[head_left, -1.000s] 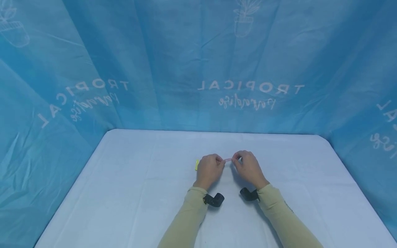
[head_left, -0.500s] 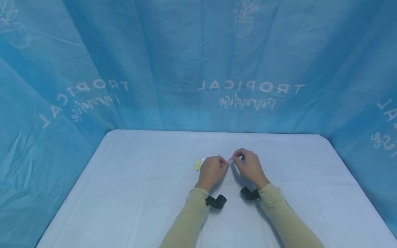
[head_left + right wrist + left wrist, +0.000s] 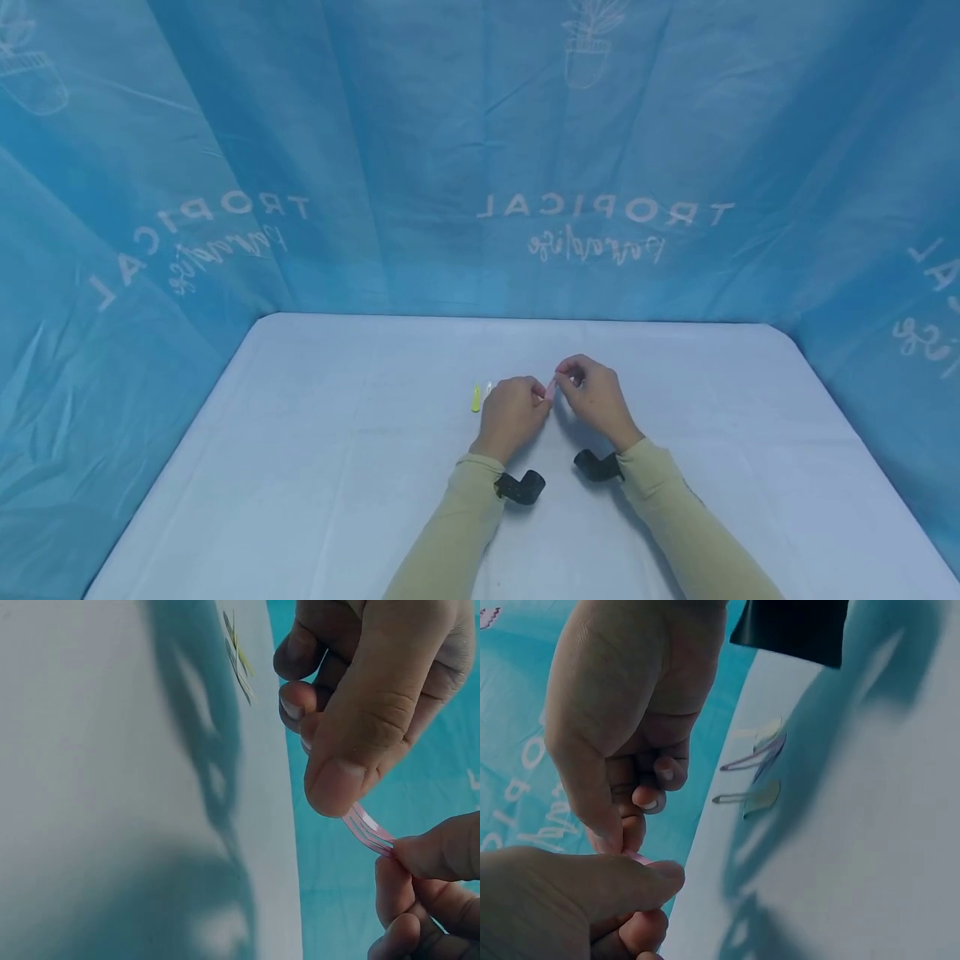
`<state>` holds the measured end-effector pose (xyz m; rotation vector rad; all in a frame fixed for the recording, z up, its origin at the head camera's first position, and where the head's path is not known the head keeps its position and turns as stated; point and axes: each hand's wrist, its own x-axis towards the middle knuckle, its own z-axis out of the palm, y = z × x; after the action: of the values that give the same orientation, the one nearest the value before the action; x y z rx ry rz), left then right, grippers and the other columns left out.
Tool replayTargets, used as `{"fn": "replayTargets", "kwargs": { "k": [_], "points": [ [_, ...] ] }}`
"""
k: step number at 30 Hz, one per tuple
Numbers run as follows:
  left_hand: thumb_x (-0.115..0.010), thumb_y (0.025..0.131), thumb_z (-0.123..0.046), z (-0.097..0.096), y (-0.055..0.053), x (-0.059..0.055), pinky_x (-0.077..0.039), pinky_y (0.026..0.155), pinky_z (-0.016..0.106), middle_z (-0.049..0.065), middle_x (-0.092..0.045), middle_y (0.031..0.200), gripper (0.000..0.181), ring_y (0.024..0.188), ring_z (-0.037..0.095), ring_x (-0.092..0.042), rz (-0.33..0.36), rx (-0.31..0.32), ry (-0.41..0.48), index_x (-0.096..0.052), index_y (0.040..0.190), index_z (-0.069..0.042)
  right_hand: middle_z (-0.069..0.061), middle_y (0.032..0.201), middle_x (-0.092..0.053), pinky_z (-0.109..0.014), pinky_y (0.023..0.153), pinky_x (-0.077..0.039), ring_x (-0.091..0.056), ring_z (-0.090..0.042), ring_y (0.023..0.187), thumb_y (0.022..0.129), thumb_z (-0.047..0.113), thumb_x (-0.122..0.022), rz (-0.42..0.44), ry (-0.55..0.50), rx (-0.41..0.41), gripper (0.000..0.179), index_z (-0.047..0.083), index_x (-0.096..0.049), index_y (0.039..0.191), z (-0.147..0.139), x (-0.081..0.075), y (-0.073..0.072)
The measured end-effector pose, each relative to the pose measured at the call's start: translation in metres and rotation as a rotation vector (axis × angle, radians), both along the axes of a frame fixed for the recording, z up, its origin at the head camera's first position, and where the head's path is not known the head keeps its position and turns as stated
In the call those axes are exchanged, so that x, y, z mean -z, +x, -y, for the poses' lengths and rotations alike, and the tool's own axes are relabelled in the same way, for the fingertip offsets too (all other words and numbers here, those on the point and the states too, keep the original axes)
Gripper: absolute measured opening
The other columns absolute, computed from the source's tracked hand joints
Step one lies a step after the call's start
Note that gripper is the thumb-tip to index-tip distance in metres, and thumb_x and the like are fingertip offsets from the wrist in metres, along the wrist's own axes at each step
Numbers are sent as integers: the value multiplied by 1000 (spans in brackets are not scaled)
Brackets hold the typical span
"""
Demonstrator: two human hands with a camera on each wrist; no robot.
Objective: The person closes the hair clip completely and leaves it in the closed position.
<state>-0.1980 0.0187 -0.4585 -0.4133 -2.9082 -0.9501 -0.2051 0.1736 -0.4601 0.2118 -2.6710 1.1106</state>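
Over the far middle of the table, my left hand [image 3: 513,417] and right hand [image 3: 596,400] face each other with their fingertips close together. Between them is a small pink snap hair clip [image 3: 551,389], slanting upward. Each hand pinches one end of it between thumb and fingers. In the right wrist view the hair clip [image 3: 371,834] shows its slotted middle, both ends covered by fingertips. Only a sliver of pink shows in the left wrist view. Just left of my left hand lie a yellow hair clip [image 3: 476,399] and a pale one [image 3: 489,387].
Several clips lie on the white table [image 3: 337,467], among them a purple clip [image 3: 774,750] and a pale tan one [image 3: 763,799]. A blue printed curtain [image 3: 420,208] hangs round the far and side edges. A black wrist mount sits on each sleeve cuff.
The pink hair clip has turned from nearly level to steeply slanted. My left hand has shifted slightly right, uncovering the yellow and pale clips. My right hand has risen a little and moved left.
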Motion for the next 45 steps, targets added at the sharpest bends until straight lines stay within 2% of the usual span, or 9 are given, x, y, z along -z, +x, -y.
{"fn": "replayTargets", "kwargs": {
  "k": [11, 15, 23, 34, 38, 45],
  "points": [
    [-74, 92, -24, 10, 0, -2, -48, 66, 26, -5, -62, 71, 16, 68, 9, -55, 4, 6, -10, -76, 93, -9, -8, 86, -69, -31, 61, -41, -54, -19, 71, 91, 7, -69, 28, -27, -13, 10, 4, -70, 100, 11, -1, -6],
    [-73, 92, -25, 15, -1, -1, -47, 63, 25, -7, -60, 68, 16, 65, 8, -53, -41, 18, -9, -76, 92, -9, -8, 85, -69, -31, 62, -43, -55, -20, 72, 91, 7, -69, 21, -41, -20, 10, 3, -72, 100, 14, 1, -8],
    [-79, 88, -30, 28, 0, 2, -46, 63, 28, -6, -59, 71, 21, 68, 10, -55, -157, 29, -18, -76, 95, -11, -9, 87, -70, -34, 68, -46, -60, -22, 77, 92, 8, -69, -6, -41, -46, 11, 3, -73, 100, 18, 4, -11],
    [-83, 83, -36, 40, -1, 11, -47, 60, 26, -5, -60, 73, 29, 69, 10, -55, -221, 11, -45, -75, 95, -11, -7, 87, -70, -30, 63, -44, -57, -18, 75, 91, 7, -68, 63, -34, -118, 16, 2, -73, 106, 27, 8, -11],
    [-85, 81, -37, 43, 0, 12, -46, 60, 26, -4, -61, 73, 32, 69, 12, -56, -231, -4, -53, -74, 96, -10, -8, 91, -70, -31, 66, -46, -58, -19, 77, 92, 5, -66, 93, -12, -154, 18, 1, -72, 110, 32, 9, -10],
    [-87, 79, -37, 50, 2, 15, -45, 60, 25, -5, -59, 73, 35, 68, 11, -55, -199, -37, -97, -74, 98, -11, -8, 96, -70, -38, 78, -50, -61, -20, 83, 94, 3, -65, 113, 48, -169, 18, 3, -73, 110, 42, 9, -8]
  ]
}}
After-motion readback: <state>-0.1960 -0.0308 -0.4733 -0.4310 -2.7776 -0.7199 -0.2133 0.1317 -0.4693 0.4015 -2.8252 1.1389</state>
